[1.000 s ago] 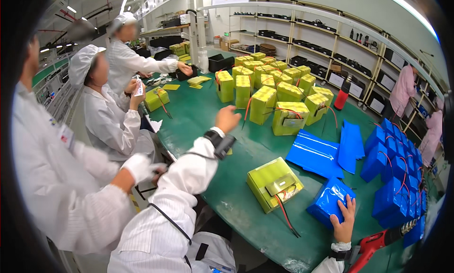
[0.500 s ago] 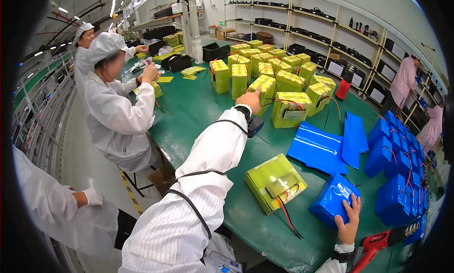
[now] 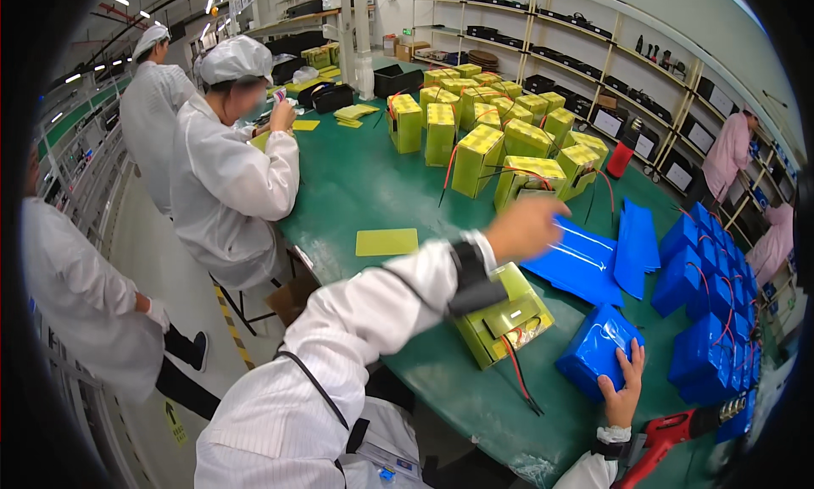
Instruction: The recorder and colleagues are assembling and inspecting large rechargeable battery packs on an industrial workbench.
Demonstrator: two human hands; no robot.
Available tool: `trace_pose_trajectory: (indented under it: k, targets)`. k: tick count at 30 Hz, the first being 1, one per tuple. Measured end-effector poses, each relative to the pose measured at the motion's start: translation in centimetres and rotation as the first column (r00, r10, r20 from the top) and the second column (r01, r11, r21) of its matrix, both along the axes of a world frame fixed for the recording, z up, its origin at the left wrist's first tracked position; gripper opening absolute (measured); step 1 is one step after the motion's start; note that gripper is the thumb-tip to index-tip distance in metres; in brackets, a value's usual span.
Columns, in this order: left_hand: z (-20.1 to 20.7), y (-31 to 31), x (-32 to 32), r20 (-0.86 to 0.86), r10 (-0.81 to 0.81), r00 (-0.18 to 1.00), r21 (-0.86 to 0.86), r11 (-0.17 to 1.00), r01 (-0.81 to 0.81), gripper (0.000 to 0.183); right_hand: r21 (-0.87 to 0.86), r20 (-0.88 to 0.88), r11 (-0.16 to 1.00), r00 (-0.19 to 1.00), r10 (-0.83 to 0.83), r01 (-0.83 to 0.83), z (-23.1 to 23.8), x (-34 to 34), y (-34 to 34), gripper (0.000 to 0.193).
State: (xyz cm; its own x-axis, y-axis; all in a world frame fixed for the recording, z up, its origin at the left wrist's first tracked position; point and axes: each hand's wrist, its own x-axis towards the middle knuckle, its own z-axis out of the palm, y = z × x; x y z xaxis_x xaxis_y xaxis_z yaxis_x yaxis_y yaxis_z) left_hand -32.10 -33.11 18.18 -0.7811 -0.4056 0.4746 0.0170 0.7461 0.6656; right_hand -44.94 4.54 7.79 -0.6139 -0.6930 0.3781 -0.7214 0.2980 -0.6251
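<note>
My left hand (image 3: 527,228) is smeared by motion over the near edge of the blue sheets (image 3: 570,256). Its fingers are too blurred to tell whether they hold anything. Below that wrist lies a yellow-green wrapped battery pack (image 3: 496,328), partly covered by my forearm, with red and black leads toward me. My right hand (image 3: 623,389) rests open on the right side of a shiny blue-wrapped battery pack (image 3: 593,349), thumb and fingers spread on its surface. Several yellow-green packs (image 3: 479,158) with leads stand farther back on the green table.
A red heat gun (image 3: 670,442) lies by my right wrist. Several blue packs (image 3: 699,353) stand in rows at the right. A flat yellow-green sheet (image 3: 387,242) lies left of my forearm. A red-and-black bottle (image 3: 623,150) stands farther back. Co-workers (image 3: 233,150) are at the left.
My left hand has drawn back from the standing yellow-green packs toward the blue sheets. The flat yellow-green sheet has come into view. My right hand stays on the blue pack.
</note>
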Motion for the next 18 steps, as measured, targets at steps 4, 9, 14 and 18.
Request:
trace_pose_trajectory:
  k: [4,9,14,18]
  targets:
    - [-5.1,13.1,1.5,-0.062,-0.308,0.949,-0.171,0.94,0.294,0.033,-0.015,-0.043,0.999,0.999,0.031,-0.032,-0.3,-0.3,-0.4,0.069]
    - [-10.1,20.8,3.0,0.076,-0.458,0.886,-0.139,0.875,0.464,0.037,-0.015,-0.083,0.999,0.996,0.038,-0.039,-0.7,-0.6,-0.5,0.075]
    - [-6.3,16.7,5.2,0.041,-0.36,0.932,0.306,0.893,0.331,0.022,0.016,-0.101,1.0,0.995,0.006,-0.004,-0.3,-0.5,-0.2,0.075]
    - [-2.0,-6.7,10.0,-0.444,0.259,0.858,0.553,0.832,0.035,0.045,0.048,-0.084,0.998,0.996,-0.03,0.034,0.9,0.2,-0.2,0.073]
